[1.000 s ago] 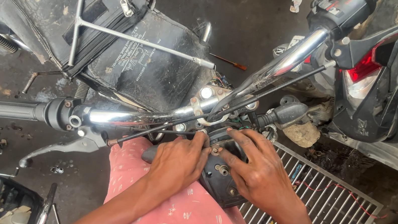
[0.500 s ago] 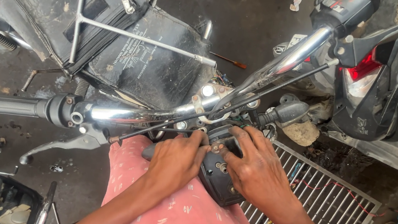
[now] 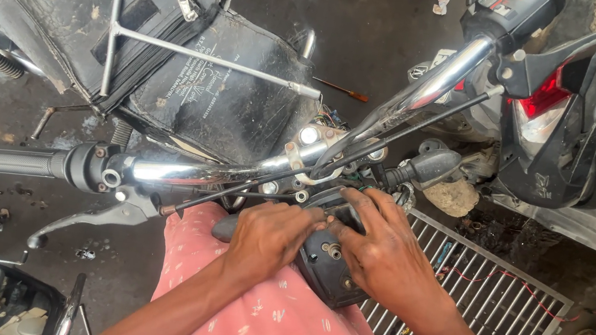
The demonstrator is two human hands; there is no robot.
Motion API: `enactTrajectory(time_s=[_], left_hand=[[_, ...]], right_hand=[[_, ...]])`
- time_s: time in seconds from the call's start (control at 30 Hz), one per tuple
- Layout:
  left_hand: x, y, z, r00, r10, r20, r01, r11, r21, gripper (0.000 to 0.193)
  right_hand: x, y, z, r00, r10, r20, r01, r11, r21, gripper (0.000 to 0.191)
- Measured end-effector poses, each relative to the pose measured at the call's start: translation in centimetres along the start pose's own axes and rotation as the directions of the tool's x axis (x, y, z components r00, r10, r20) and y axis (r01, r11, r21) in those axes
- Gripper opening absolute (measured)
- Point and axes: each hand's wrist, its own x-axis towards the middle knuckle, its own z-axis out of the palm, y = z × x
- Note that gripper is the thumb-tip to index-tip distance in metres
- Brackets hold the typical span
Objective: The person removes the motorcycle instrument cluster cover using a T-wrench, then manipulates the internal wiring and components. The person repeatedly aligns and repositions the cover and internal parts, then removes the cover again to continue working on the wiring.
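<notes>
On oily workshop floor [image 3: 407,22], metal grille [image 3: 493,305], motorcycle handlebar [image 3: 237,171]

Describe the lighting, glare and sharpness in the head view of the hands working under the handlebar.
Head view: soft, even daylight without hard shadows; bright glare on the chrome handlebar; left hand and right hand on the black housing look sharp; wide-angle lens bends the edges.

The only camera sits on my head and looks steeply down, close over my lap and the chrome handlebar [image 3: 236,175], which crosses the frame from lower left to upper right. My left hand [image 3: 270,236] and right hand [image 3: 382,257] fall just below the middle, near the lens. Beyond the bar the view takes in the motorcycle seat [image 3: 194,87] and, far below, the floor [image 3: 376,25].
</notes>
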Motion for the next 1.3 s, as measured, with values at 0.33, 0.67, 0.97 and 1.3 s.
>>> enactTrajectory(time_s=[0.33,0.67,0.97,1.3], left_hand=[[-0.2,-0.4,0.2,0.992,-0.052,0.112,0.045,0.997,0.064,0.021],[-0.9,-0.8,-1.5,0.628,-0.517,0.582,0.595,-0.164,-0.787,0.034],[0.1,0.5,-3.7,0.531,-0.560,0.636,0.662,-0.194,-0.724,0.037],[0.6,0.7,-2.4,0.561,-0.557,0.613,0.751,0.033,-0.659,0.029]], right_hand=[[-0.1,0.4,-0.5,0.998,-0.052,0.025,0.051,0.998,0.042,0.041],[0.1,0.0,-0.2,0.997,-0.042,0.061,0.045,0.998,-0.043,0.036],[-0.2,0.0,-0.2,0.998,-0.047,0.043,0.048,0.998,-0.037,0.037],[-0.4,0.2,-0.3,0.997,-0.042,0.065,0.044,0.999,-0.022,0.046]])
